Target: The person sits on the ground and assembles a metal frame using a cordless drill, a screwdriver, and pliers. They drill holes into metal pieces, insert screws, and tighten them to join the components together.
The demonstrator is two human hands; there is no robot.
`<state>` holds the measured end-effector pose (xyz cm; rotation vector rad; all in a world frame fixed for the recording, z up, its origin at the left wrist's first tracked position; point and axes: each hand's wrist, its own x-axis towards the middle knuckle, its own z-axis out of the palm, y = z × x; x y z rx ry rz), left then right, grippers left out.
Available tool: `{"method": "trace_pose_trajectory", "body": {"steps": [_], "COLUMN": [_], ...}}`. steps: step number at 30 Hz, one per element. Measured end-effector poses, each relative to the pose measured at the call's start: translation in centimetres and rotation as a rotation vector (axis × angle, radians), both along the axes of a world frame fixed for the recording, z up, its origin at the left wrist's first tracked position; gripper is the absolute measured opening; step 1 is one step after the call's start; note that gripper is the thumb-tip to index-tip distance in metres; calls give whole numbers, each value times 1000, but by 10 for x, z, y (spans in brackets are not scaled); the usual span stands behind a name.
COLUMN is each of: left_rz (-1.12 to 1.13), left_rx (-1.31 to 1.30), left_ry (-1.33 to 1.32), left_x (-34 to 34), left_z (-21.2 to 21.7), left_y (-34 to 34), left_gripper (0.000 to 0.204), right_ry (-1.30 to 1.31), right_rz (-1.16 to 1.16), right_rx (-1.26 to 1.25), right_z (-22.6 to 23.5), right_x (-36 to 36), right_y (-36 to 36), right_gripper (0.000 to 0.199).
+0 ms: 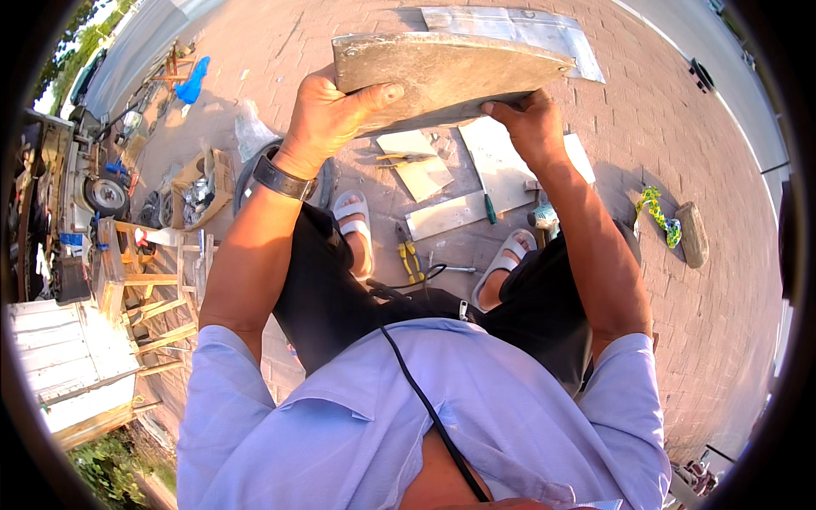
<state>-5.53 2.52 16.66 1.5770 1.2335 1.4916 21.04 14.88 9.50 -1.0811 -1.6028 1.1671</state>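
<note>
A worn, flat board point(442, 72) with a curved edge and a scuffed tan face is held up in front of me, tilted. My left hand point(340, 119) is closed on its left end, thumb lying across the face. At its lower right edge, my right hand point(531, 127) grips with the thumb on the near side; its other fingers are mostly hidden behind the board. Below it on the paving lie pale flat boards point(501, 161). A green-handled screwdriver point(490, 209) rests on them, and a hammer point(544, 218) lies by my right knee.
Yellow-handled pliers point(410, 262) lie between my sandalled feet. A grey metal sheet point(544, 34) lies beyond the held board. To the left stand a cardboard box point(223, 183) of parts and a wooden frame point(153, 280). On the right are a stone point(694, 235) and a yellow-green strap point(654, 208).
</note>
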Motion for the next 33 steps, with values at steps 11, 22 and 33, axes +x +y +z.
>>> {"method": "trace_pose_trajectory", "body": {"steps": [11,22,33], "left_rz": [31,137,203], "left_rx": [122,67,452], "left_ry": [315,727,964], "left_x": [14,18,24], "left_z": [-4,-10,-19], "left_y": [-3,-8,5], "left_gripper": [26,27,34], "right_ry": [-213,-551,687], "right_rz": [94,280,551], "right_rx": [-46,-244,-734], "right_z": [-27,-45,40], "right_x": [-11,-24,-29], "right_y": [12,-1,-38], "right_gripper": [56,69,57]}}
